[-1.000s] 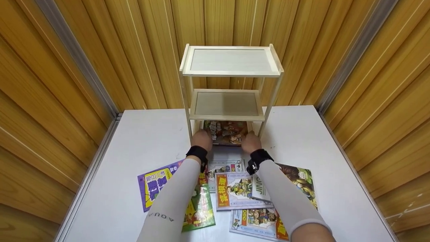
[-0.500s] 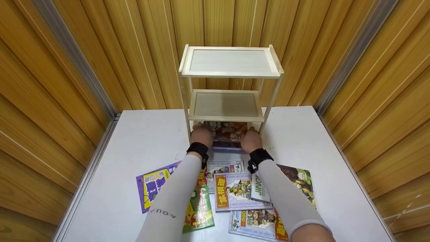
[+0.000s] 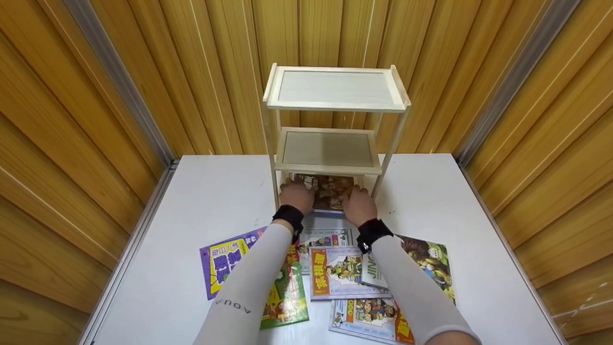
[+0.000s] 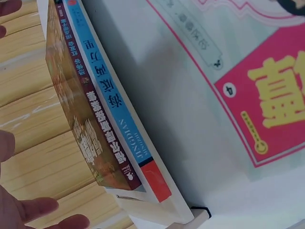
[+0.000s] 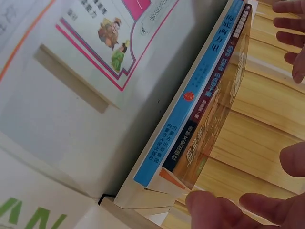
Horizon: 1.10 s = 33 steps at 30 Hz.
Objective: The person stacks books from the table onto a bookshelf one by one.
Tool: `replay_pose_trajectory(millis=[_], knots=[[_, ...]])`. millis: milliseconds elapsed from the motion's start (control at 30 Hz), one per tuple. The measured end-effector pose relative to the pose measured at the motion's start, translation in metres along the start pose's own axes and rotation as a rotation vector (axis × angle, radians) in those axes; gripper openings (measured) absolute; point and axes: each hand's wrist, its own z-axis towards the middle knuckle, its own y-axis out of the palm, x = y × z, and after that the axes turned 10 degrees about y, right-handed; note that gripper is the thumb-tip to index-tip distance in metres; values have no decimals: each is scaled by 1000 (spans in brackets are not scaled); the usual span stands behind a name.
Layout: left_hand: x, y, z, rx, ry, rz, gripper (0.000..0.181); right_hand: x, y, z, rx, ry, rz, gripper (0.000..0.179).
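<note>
Two stacked books lie on the lowest shelf of a small wooden rack (image 3: 335, 168). The upper book (image 3: 330, 189) has a brown illustrated cover and a dark maroon spine; the lower book (image 4: 112, 90) shows a blue spine. Both spines face the front, roughly lined up. My left hand (image 3: 296, 195) is at the stack's left end, its fingers (image 4: 38, 208) spread and apart from the books in the left wrist view. At the right end is my right hand (image 3: 359, 205), with loosely bent fingers (image 5: 209, 210) close to the spine corner.
Several books lie in front of the rack: a purple one (image 3: 210, 268), a green one (image 3: 292, 297), pale comic books (image 3: 335, 282) and a dark animal-cover one (image 3: 433, 263). The rack's posts stand close outside both hands. Wood-patterned walls enclose the white table (image 3: 182, 191).
The upper book has slid back over the blue-spined one, whose front edge came into view. My hands have since loosened, the left shifting inward over the stack's left end.
</note>
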Motion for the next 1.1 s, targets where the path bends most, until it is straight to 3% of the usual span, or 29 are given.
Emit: replay_pose_trajectory(millis=[100,333,500,633,867,1100], knots=[[7,-1,-7,-9,22,36,63,3,-3,-6,-25,-9,16,54],[26,-9,-29,18,161,114,71,7,-9,-20,-27,-73,38,54],[35,-7,-47,26,187,124,81,16,-7,-35,-6,-86,15,57],[41,-4,-66,-1,226,128,79,24,-5,-52,-8,-63,-17,57],[40,-3,-101,-22,237,140,74,24,-11,-77,-39,-24,-49,63],[32,-1,-127,-31,210,135,74,19,-18,-99,-22,-58,-61,63]])
